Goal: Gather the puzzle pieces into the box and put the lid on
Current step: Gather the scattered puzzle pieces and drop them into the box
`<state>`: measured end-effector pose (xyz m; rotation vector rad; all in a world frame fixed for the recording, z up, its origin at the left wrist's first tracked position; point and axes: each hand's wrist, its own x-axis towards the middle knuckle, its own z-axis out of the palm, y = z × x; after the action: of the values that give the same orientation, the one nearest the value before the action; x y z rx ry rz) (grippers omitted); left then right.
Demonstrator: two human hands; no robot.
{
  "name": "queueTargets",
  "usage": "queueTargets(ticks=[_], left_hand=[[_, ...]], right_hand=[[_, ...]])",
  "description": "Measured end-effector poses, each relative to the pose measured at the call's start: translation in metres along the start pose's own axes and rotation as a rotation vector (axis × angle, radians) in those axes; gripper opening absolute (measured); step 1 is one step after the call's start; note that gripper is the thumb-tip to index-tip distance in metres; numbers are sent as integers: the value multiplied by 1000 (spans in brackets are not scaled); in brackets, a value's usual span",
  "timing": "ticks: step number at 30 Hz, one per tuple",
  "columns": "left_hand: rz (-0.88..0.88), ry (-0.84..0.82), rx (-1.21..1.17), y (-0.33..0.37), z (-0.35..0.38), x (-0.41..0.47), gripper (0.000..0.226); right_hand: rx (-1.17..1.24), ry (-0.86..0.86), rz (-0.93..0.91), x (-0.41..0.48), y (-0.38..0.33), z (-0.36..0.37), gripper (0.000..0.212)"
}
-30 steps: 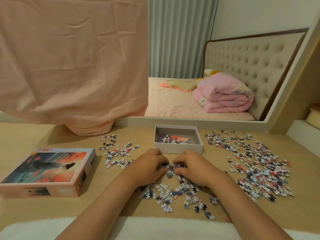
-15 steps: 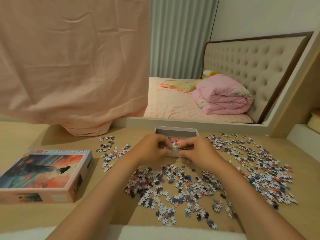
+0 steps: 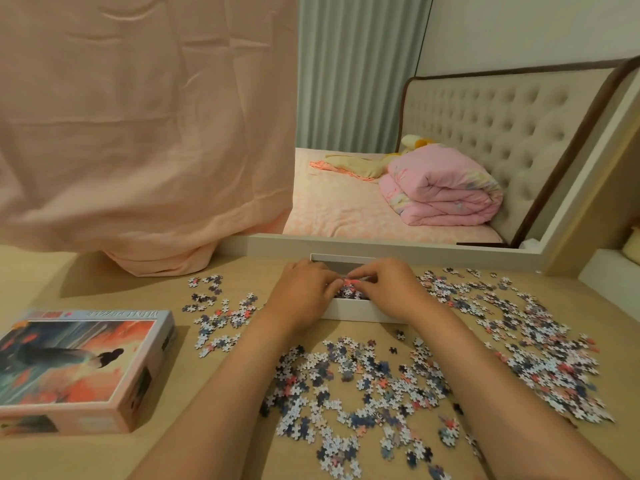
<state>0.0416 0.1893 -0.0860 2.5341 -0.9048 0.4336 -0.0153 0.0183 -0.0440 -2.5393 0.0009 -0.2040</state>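
The white open box (image 3: 349, 311) stands at the far middle of the wooden table, mostly hidden behind my hands. My left hand (image 3: 301, 294) and my right hand (image 3: 391, 289) are held together over the box, fingers curled round a clump of puzzle pieces (image 3: 349, 285) above its opening. Loose pieces lie in a patch near me (image 3: 360, 386), a wide spread at the right (image 3: 526, 341), and a small scatter at the left (image 3: 218, 313). The picture lid (image 3: 79, 368) lies at the left.
A peach cloth (image 3: 138, 133) hangs down onto the table's back left. A large mirror frame (image 3: 398, 245) runs along the table's far edge, close behind the box. A white towel edge is out of view near me.
Both hands scooped pieces from the patch near me and carried them away from me to above the box. The camera tilted down a little.
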Motion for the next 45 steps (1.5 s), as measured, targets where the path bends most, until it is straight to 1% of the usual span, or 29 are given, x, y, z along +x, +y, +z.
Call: queueTargets(ticks=[2, 5, 7, 9, 11, 13, 14, 17, 19, 22, 25, 27, 29, 30, 31, 33, 34, 36, 38, 40, 43, 45], left_hand=[[1, 0, -30, -1, -2, 0, 36], [-8, 20, -64, 1, -8, -2, 36], [4, 53, -83, 5, -15, -6, 32], [30, 94, -83, 12, -25, -15, 25], [82, 74, -46, 25, -34, -29, 20], [134, -61, -21, 41, -38, -45, 23], [144, -153, -14, 48, -36, -52, 29], [101, -410, 23, 53, -23, -70, 60], [121, -467, 73, 52, -15, -77, 66], [169, -431, 66, 55, -11, -80, 56], [167, -372, -24, 55, -16, -83, 46], [139, -317, -28, 49, -23, -87, 48], [88, -267, 66, 39, -32, -90, 58], [35, -279, 126, 34, -35, -93, 65], [-31, -327, 168, 29, -38, -96, 73], [-140, -472, 153, 25, -39, -102, 88], [-160, -525, 118, 25, -37, -105, 90], [-145, -540, 28, 29, -32, -106, 86], [-95, -492, -87, 34, -28, -105, 78], [-47, -457, -149, 40, -26, -103, 73], [-13, -409, -140, 42, -25, -102, 75], [7, -365, -64, 38, -25, -102, 76]], right_hand=[[-14, 17, -11, -3, -1, -3, 17], [-37, 90, -42, -14, 0, -10, 17], [-34, 87, -68, -27, 1, -17, 15], [-67, -32, -37, -45, 4, -24, 18], [-166, -199, 29, -62, 12, -27, 30], [-268, -299, 56, -76, 20, -26, 45], [-293, -318, 58, -81, 23, -23, 51], [-312, -357, 71, -95, 30, -10, 63], [-346, -360, 68, -102, 31, -1, 64], [-270, -308, 42, -113, 28, 9, 57], [-149, -268, -10, -122, 22, 10, 53], [-86, -218, -2, -127, 21, 3, 55], [-152, -176, 0, -130, 23, -6, 60], [-202, -172, 18, -131, 25, -9, 64], [-239, -186, 50, -133, 27, -11, 68], [-261, -259, 122, -136, 25, -8, 75], [-272, -299, 135, -137, 23, -2, 77], [-284, -340, 100, -137, 17, 10, 75], [-226, -332, 31, -134, 10, 20, 73], [-149, -311, -26, -129, 5, 23, 71], [-79, -243, -71, -123, 3, 19, 68], [-176, -196, -64, -120, 3, 14, 68]])
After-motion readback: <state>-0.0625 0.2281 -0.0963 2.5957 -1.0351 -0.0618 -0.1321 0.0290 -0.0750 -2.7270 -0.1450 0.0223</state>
